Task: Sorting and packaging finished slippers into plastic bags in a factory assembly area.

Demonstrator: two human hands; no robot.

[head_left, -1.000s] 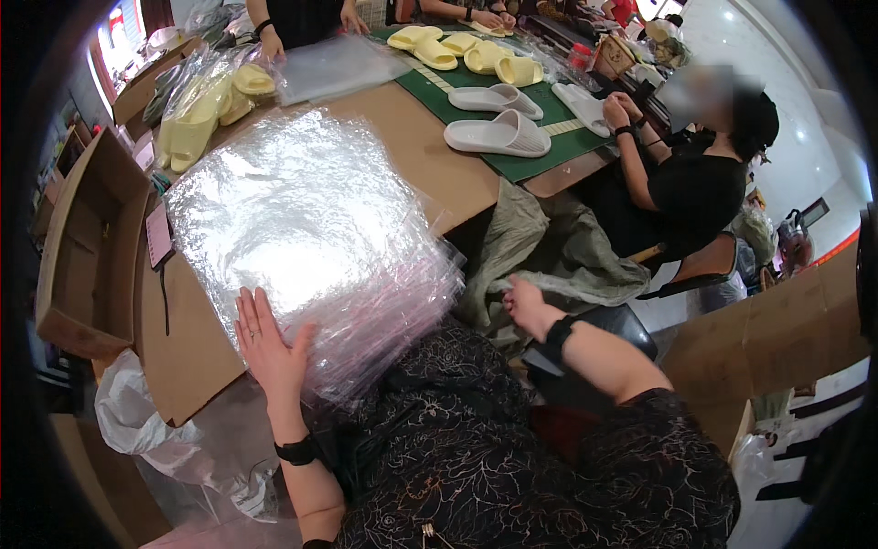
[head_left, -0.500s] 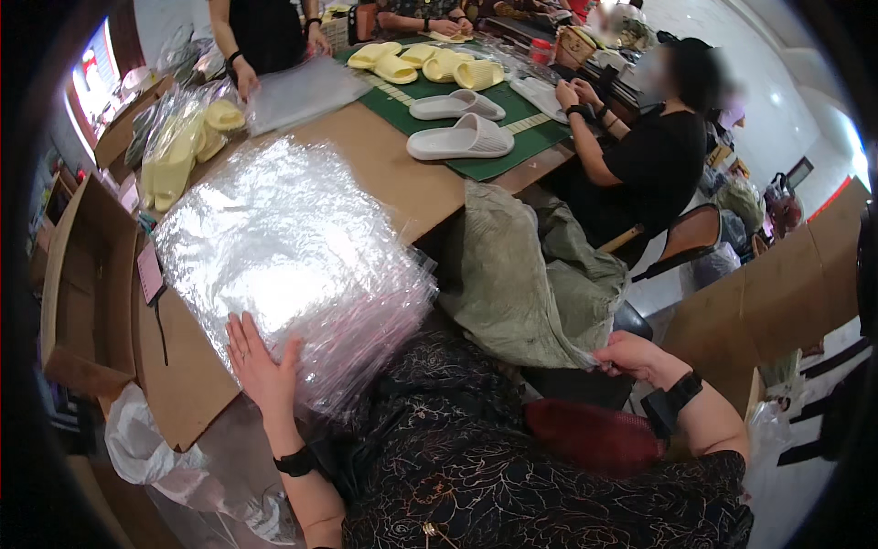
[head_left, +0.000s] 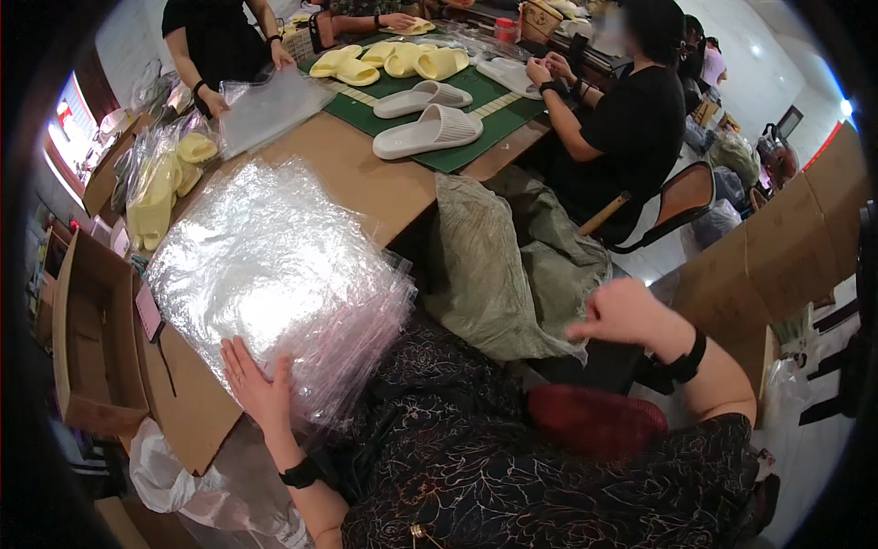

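A broad stack of clear plastic bags (head_left: pixel 265 247) lies on the near part of the table, shiny with reflected light. My left hand (head_left: pixel 259 380) rests flat on its near left edge, fingers spread. A grey-green woven sack (head_left: pixel 476 265) hangs beside the table to the right of the stack. Just above the sack's near right corner is my right hand (head_left: pixel 631 316), slightly blurred. Its fingers are partly curled, with one digit stretched out to the left, and nothing shows in them.
White slippers (head_left: pixel 430 133) and yellow slippers (head_left: pixel 402 59) sit on a green mat (head_left: pixel 352 108). Bagged yellow slippers (head_left: pixel 154 197) lie at left, near an open cardboard box (head_left: pixel 101 339). One co-worker (head_left: pixel 631 119) sits at right; another stands far left, hands on clear bags (head_left: pixel 265 114).
My right hand has let go of the sack's corner and risen slightly; the corner now hangs below it. My left hand stays on the bag stack. The view has shifted a little.
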